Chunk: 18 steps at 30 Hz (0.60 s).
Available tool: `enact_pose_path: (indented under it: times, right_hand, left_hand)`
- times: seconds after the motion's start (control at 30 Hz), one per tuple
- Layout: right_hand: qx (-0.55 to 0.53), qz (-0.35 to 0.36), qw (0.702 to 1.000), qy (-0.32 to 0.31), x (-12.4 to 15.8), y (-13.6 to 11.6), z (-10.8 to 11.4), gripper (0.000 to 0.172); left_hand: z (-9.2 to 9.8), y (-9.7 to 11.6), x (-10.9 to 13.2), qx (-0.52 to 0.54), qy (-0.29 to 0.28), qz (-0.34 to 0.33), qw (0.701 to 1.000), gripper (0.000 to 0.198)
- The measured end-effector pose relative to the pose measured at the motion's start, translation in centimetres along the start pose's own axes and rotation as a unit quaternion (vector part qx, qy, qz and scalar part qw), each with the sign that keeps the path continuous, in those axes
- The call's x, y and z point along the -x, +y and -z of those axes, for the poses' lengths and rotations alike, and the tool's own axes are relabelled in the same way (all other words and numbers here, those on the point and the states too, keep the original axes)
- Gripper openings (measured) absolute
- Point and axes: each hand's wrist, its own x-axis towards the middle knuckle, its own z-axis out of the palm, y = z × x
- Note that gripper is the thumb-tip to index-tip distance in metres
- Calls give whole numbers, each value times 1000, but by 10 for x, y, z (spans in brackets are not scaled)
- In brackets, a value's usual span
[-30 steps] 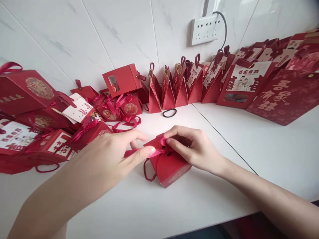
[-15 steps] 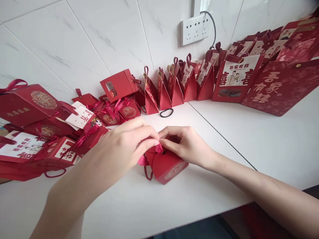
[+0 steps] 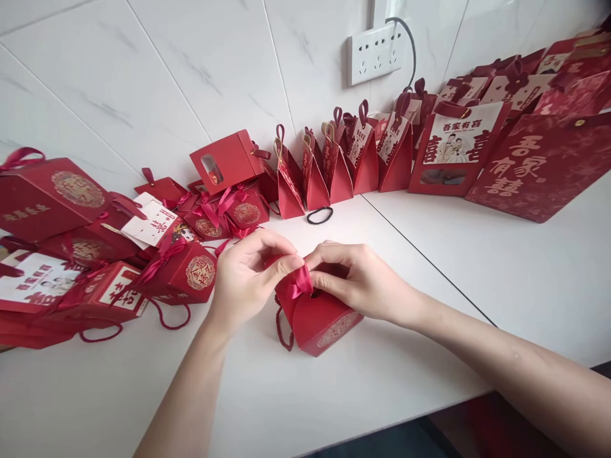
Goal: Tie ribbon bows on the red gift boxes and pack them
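One red box on a white surface, basically the center of the clock, with 12 toward the wall. Pink-red ribbon on top, dark red cord looping off at 8. Left hand in from 8 o'clock, thumb and fingers nearly closed, pinching the ribbon. Right hand in from between 3 and 4, loosely curled, thumb and index nipped onto the same ribbon, right beside the left fingertips.

Surface pretty smooth and glossy-ish, with a thin dark seam slanting from just before 1 out to 3. Front edge running from about 6 to 3, dark space below, too dim to make out. Black loop lying flat at 12, just short of some pointy red boxes with ribbon handles.

Behind all that, white marble-look tile wall, plus an outlet strip between 12 and 1 and a dark cable curving down beside it. Cartoon-couple box between 1 and 2, bigger dark red package at 2. Messy pile of red boxes between 9 and 10, windowed box perched on smaller ones between 10 and 11.
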Motion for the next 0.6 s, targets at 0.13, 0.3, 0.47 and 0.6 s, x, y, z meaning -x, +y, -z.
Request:
enact_pose_path:
  times: [0.13,0.3,0.47,0.6]
  right_hand:
    - [-19,-21,1000,5,1,3,-1,11]
    - [-129,-43,990,47,3,5,-7,16]
    - [-132,-37,988,74,4,4,-9,17]
    - [-80,-35,992,95,6,3,-9,11]
  left_hand:
    - [-4,-7,5,0,10,43,999,20]
    - [-5,-17,16,-1,-15,78,997,17]
    - [-5,-17,24,-10,-61,1,998,9]
    - [-1,-16,25,4,-99,-1,995,12]
